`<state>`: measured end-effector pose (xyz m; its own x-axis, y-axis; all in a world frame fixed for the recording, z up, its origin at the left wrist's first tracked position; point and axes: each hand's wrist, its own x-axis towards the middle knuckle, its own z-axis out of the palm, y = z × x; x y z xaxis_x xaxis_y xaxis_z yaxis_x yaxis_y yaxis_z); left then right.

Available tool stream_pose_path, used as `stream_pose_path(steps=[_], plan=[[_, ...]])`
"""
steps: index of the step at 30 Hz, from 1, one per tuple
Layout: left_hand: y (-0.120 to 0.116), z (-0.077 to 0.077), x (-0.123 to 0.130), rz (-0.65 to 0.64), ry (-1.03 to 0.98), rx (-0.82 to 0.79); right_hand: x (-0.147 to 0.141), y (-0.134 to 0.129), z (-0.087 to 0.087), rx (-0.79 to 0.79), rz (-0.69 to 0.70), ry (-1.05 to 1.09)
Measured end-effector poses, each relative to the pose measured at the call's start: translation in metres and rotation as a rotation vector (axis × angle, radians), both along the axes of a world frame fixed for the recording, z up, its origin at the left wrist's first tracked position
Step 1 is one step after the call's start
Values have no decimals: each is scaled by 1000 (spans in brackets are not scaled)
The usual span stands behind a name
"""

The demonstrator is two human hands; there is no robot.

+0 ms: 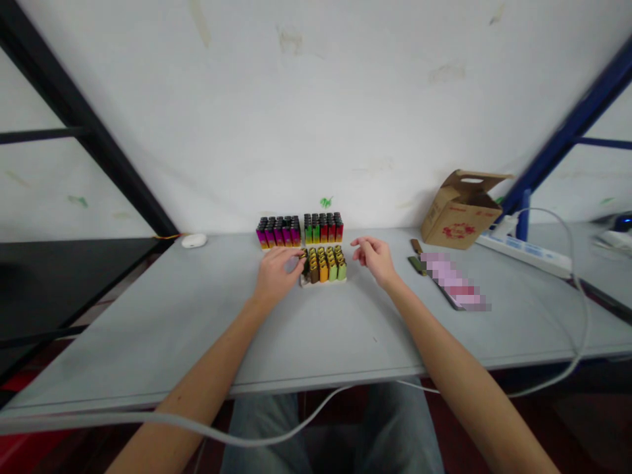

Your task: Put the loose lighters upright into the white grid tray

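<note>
A tray of gold-topped lighters (324, 264) in brown, orange and green stands near the middle of the table. My left hand (277, 271) is at the tray's left side, thumb and fingers closed around a dark, gold-topped lighter at the left end, mostly hidden by the fingers. To the right of the tray, my right hand (374, 258) hovers with its fingers bent and apart, holding nothing. Behind the tray stand a block of purple lighters (279, 234) with black tops and a block of green and red lighters (323, 229).
On the grey table (316, 342), a white case (194, 241) lies at the left. At the right are an open cardboard box (461, 214), a phone (454, 283), two loose lighters (417, 264) and a power strip (528, 253). A white cable crosses the front edge.
</note>
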<state>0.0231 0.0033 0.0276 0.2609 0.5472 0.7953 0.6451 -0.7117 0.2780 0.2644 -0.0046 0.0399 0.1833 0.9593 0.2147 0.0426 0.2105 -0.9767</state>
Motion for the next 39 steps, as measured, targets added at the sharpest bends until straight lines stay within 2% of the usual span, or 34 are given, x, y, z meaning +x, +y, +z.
stream_pose_path(steps=[6,39], plan=[[1,-2,0,-10,-62,-23,2,1,-2,9,-3,-5],[-2,-1,0,2,20,-22,10,4,-2,59,-49,-56]])
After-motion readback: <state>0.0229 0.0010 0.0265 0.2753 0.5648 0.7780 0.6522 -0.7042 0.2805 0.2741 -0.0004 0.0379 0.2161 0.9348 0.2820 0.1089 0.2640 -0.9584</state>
